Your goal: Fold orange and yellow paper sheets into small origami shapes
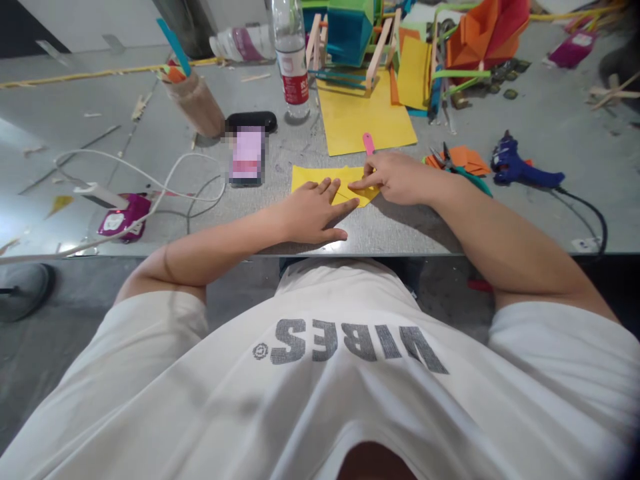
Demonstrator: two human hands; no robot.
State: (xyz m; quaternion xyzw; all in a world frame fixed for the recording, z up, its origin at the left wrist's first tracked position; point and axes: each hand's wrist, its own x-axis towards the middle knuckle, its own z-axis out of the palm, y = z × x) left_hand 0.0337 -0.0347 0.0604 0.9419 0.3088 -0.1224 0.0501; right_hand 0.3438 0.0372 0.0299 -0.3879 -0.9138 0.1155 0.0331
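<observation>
A folded piece of yellow paper lies on the table close in front of me. My left hand rests on its left part, palm down with the fingers spread. From the right, my right hand presses an extended index finger onto the same paper, near my left fingertips; its other fingers are curled under and partly hidden. A pink piece with a rounded end sticks out beyond my right hand. Whether that hand grips it or it only lies beneath cannot be made out. Behind is a larger yellow sheet.
Right of my hands lie pliers, orange paper and a blue glue gun with its cord. Left are a phone, a white cable and a purple charger. A bottle and paper-and-stick models stand behind.
</observation>
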